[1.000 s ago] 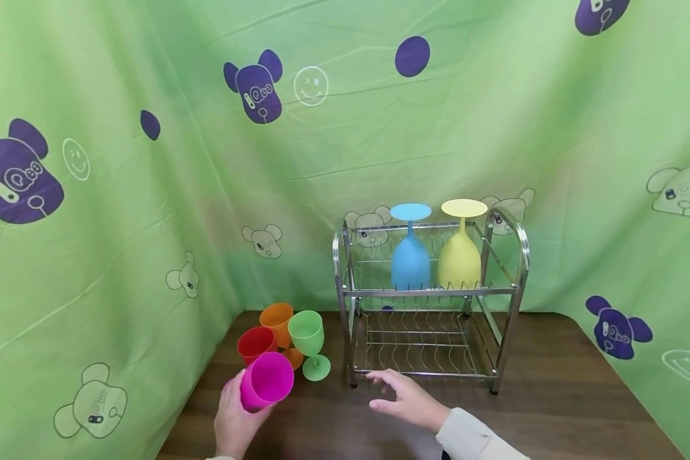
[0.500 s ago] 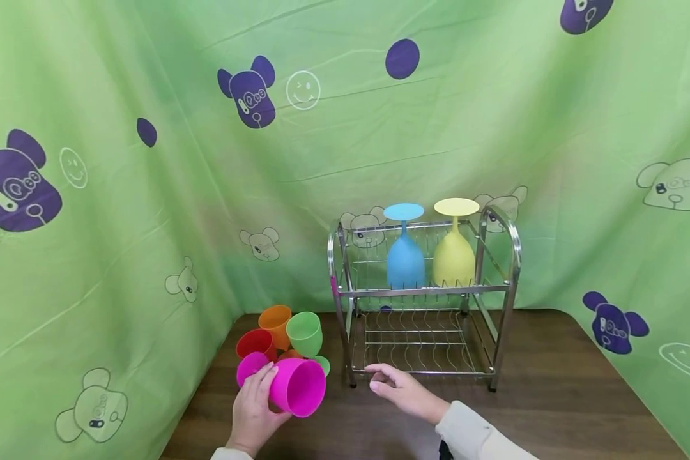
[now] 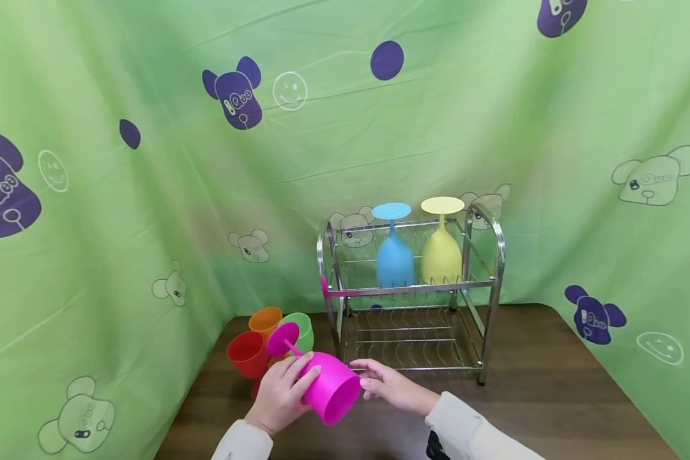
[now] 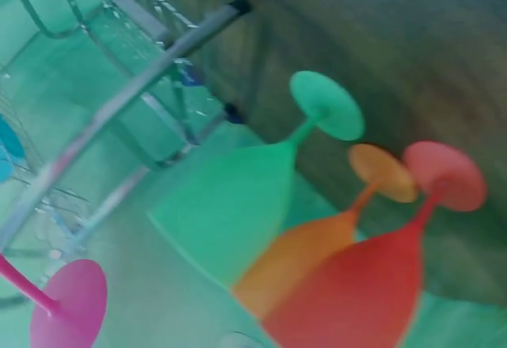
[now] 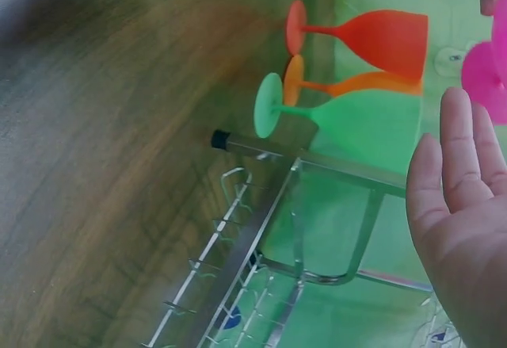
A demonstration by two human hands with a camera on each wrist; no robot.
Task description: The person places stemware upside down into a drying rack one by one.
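"How should the pink goblet (image 3: 333, 384) be handled here?"

"Steadily, I'd say. Its bowl looks smooth, so the left hand (image 3: 282, 391) wants a firm grip without squeezing, and a slow turn of the wrist. If the right hand (image 3: 398, 387) takes a share, I'd let it settle on the bowl before the left eases off."

"Anything to watch?"

"The foot. It slants toward the far left corner of the table (image 3: 552, 383), where the red goblet (image 3: 247, 352), orange goblet (image 3: 265, 321) and green goblet (image 3: 300, 324) stand upright, close together. A careless swing could topple one. The metal rack (image 3: 379, 291) by the far edge deserves the same care: the blue goblet (image 3: 395, 263) and yellow goblet (image 3: 441, 259) sit upside down on its upper tier."

"And where does the pink one lie against the fingers?"

"The left fingers curl over the bowl at its stem end. The goblet is held tilted above the table, its mouth turned away from that far left corner, toward the near side."

"The right fingers?"

"Stretched out and gripping nothing, just beside the mouth's rim. Whether a fingertip touches it, I can't tell."
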